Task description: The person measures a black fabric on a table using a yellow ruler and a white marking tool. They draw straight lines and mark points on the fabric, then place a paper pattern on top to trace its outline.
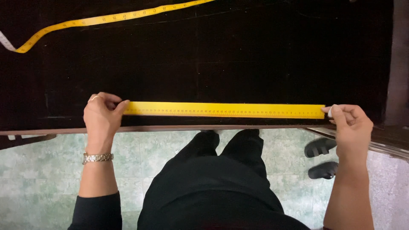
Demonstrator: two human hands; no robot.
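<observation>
Along cloth (213,64) near edge: ruler (226,110), left hand (101,116), right hand (350,123) at ends.

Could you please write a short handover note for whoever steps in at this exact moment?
Left hand: presses down on the left end of the yellow ruler.
Right hand: pinches the ruler's right end, with a small white piece, perhaps chalk, at the fingertips.
The ruler lies flat on the black fabric, parallel to the table's near edge and close to it.
A yellow tape measure lies loose at the far left of the fabric.
Done: ruler laid along the edge.
Left: no fresh mark shows beside the ruler yet.
</observation>
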